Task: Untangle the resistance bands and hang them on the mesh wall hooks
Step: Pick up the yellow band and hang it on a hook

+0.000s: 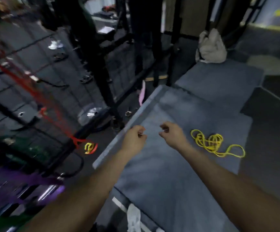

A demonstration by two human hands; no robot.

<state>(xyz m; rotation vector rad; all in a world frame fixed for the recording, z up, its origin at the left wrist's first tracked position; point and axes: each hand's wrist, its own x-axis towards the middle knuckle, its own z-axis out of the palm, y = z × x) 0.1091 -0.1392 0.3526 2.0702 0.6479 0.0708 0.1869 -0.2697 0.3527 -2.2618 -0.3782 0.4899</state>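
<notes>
Progress stands at partial, by my judgement. Mesh wall [35, 77], off to the left of my hands, carries a red band [40, 96] hanging down its face and a purple band [27, 179] strung lower, nearer my left forearm; both look hung, though blur hides the hooks themselves. A small red and yellow loop [90, 148] sits at the foot of the mesh, just left of my left hand [134, 139]; whether it is hung or lying loose I cannot tell.

Outstanding: the yellow band [214, 143] lies in a tangled heap on the grey mat [161, 173], just to the right of my right hand [174, 134], touched by neither hand.

Both hands hover over the mat, near each other, fingers curled with thumb and forefinger drawn together. Whether they pinch anything I cannot tell; nothing clear shows between them.

Clearance: the mat's raised edge [127, 126] runs just beyond my left hand, with a black frame post [102, 77] close behind it. That side is tight. Open mat lies ahead of and to the right of my right hand, ample for reaching the heap.
</notes>
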